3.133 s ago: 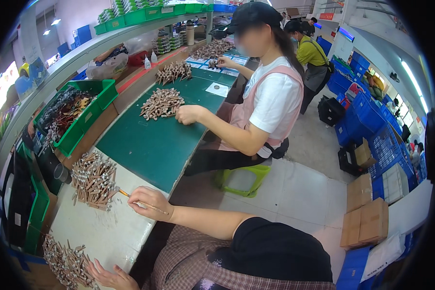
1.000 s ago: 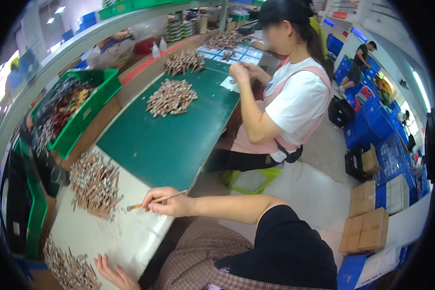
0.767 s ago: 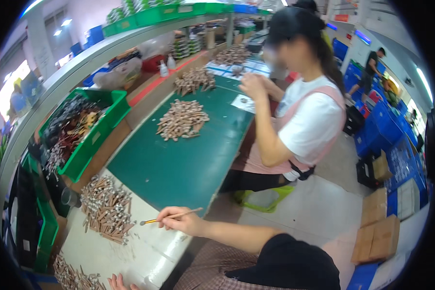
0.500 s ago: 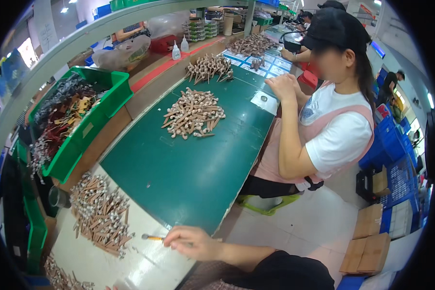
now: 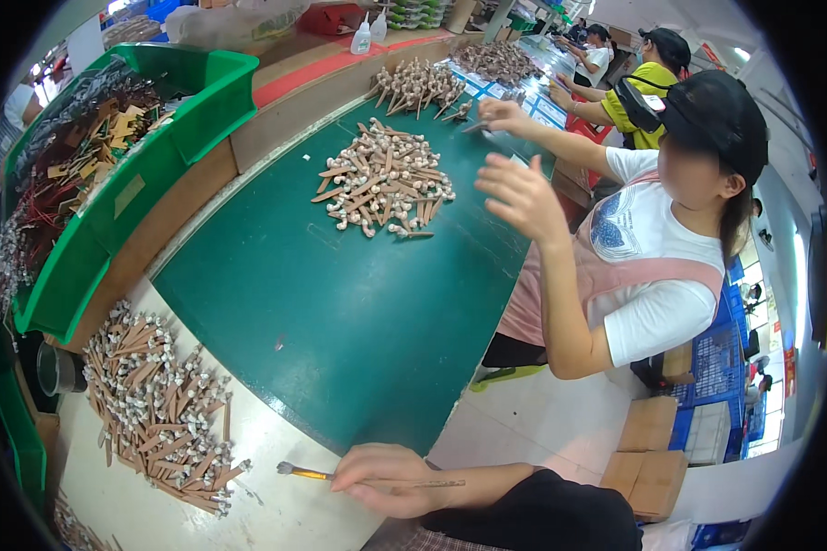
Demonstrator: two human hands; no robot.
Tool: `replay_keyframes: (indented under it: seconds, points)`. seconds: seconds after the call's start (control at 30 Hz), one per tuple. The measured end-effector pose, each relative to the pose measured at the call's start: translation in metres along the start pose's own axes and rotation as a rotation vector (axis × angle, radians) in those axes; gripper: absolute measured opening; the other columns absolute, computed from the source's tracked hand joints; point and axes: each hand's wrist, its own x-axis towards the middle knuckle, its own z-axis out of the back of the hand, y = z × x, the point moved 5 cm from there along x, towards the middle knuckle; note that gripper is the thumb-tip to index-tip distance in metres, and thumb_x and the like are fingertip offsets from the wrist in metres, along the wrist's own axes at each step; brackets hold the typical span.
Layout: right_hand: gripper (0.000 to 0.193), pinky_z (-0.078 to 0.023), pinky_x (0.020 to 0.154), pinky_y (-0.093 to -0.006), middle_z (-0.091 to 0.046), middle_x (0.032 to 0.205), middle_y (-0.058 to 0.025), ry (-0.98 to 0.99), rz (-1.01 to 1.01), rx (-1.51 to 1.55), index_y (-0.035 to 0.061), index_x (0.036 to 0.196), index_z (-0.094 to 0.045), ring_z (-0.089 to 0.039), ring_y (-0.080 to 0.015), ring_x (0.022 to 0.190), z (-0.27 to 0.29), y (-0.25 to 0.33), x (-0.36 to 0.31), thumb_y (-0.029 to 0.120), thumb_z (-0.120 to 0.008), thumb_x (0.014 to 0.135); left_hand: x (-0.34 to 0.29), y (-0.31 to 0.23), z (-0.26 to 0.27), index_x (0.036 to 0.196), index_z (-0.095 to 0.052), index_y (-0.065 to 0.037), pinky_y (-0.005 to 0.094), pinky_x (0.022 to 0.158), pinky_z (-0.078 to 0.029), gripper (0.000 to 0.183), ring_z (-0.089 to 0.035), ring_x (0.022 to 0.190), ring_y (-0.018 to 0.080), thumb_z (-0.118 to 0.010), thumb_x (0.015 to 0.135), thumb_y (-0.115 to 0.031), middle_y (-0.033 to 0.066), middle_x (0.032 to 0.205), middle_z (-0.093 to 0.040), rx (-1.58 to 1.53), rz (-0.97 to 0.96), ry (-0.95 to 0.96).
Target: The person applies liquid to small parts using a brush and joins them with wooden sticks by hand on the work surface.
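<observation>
My right hand (image 5: pixel 388 481) is closed around a thin paintbrush (image 5: pixel 314 474), its bristle end pointing left above the pale tabletop (image 5: pixel 285 514). To the left of the brush tip lies a large pile of small brown sticks with whitish knobbed ends (image 5: pixel 161 413). A few more such pieces (image 5: pixel 75 528) show at the lower left edge. My left hand is out of the picture.
A green board (image 5: pixel 340 321) covers the farther table and bears two more piles (image 5: pixel 381 179). A green bin (image 5: pixel 138 216) of mixed parts stands left, near a clear cup (image 5: pixel 57 369). At right sits a co-worker (image 5: pixel 616 239) with both hands raised over the board.
The view has shifted, and the pile now appears closer. My right hand still holds the paintbrush. The co-worker's hands have moved apart, one reaching toward the far pile.
</observation>
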Motion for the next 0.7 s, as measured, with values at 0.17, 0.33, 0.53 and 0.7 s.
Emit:
replay_keyframes:
  seconds: [0.17, 0.33, 0.53, 0.7]
  points:
    - [0.017, -0.047, 0.074, -0.0311, -0.062, 0.095, -0.0101, -0.017, -0.019, -0.044, 0.0005, 0.103, -0.062, -0.060, -0.0205, 0.086, 0.004, 0.000, -0.004, 0.002, -0.055, 0.088, 0.001, -0.001, 0.000, 0.133, -0.046, 0.001, 0.0614, 0.104, -0.028, 0.086, -0.038, 0.127, 0.0456, -0.027, 0.089, -0.070, 0.0255, 0.134, -0.045, 0.006, -0.133, 0.101]
    - [0.014, -0.050, 0.073, -0.0284, -0.064, 0.094, -0.0104, -0.039, -0.048, 0.113, -0.0009, 0.100, -0.062, -0.061, -0.0162, 0.083, -0.001, -0.002, 0.000, 0.000, -0.054, 0.089, -0.012, 0.006, 0.013, 0.134, -0.043, -0.001, 0.0571, 0.109, -0.014, 0.069, -0.019, 0.138, 0.0438, -0.027, 0.097, -0.058, 0.0247, 0.143, -0.032, -0.059, -0.137, 0.112]
    - [0.012, -0.049, 0.070, -0.0262, -0.065, 0.089, -0.0113, -0.358, 0.039, 0.259, -0.0021, 0.096, -0.059, -0.058, -0.0136, 0.077, 0.019, 0.020, -0.010, 0.006, -0.050, 0.091, 0.006, -0.016, 0.011, 0.134, -0.044, -0.005, 0.0600, 0.108, -0.010, 0.074, -0.012, 0.137, 0.0489, -0.029, 0.093, -0.064, 0.0279, 0.144, -0.023, -0.156, -0.038, 0.333]
    - [0.013, -0.048, 0.068, -0.0293, -0.063, 0.088, -0.0136, -0.350, 0.113, 0.404, -0.0023, 0.097, -0.058, -0.058, -0.0179, 0.075, -0.040, 0.046, -0.019, -0.001, -0.048, 0.088, -0.008, -0.004, 0.029, 0.123, -0.053, -0.004, 0.0554, 0.106, -0.021, 0.059, -0.028, 0.131, 0.0445, -0.033, 0.097, -0.053, 0.0237, 0.135, -0.039, -0.191, -0.055, 0.084]
